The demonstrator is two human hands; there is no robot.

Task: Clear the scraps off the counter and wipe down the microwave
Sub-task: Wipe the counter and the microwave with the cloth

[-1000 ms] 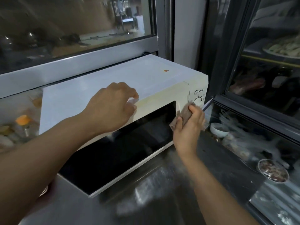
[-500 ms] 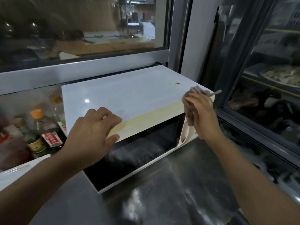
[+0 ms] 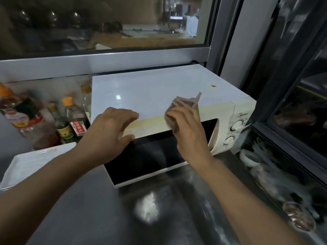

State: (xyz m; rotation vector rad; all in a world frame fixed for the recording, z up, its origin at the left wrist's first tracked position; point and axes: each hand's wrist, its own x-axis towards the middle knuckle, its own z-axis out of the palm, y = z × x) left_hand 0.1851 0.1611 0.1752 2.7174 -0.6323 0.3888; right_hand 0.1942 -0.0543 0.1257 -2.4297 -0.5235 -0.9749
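Up front, the right hand (image 3: 190, 133) grips a crumpled brownish cloth (image 3: 182, 106) pressed on the top front edge of the boxy white microwave (image 3: 150, 92). Just left, the left hand (image 3: 108, 133) rests spread, empty, on that edge above the glossy steel surface (image 3: 159, 218).

Sauce bottles (image 3: 69, 119) stand behind a white tray (image 3: 31, 163); a small white cup (image 3: 246, 156) sits right.
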